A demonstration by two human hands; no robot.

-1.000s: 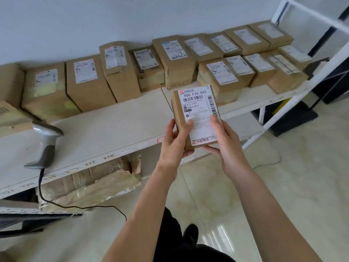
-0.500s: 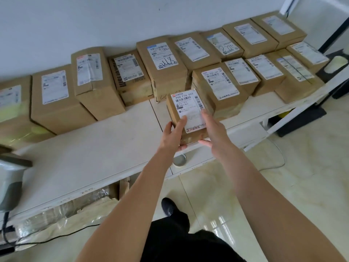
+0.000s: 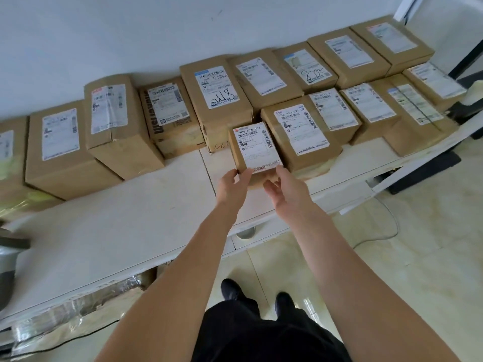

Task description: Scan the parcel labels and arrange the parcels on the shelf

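Left of the left hand (image 3: 231, 188), the white shelf (image 3: 130, 220) lies bare from its front edge back to a row of boxes (image 3: 115, 126) along the wall. Right of the right hand (image 3: 283, 190), a large box (image 3: 300, 137) stands close, touching the small parcel (image 3: 257, 150) at the fingertips. Behind that parcel, another box (image 3: 217, 105) closes the way to the wall. Only a narrow strip of shelf runs along the front edge on the right.
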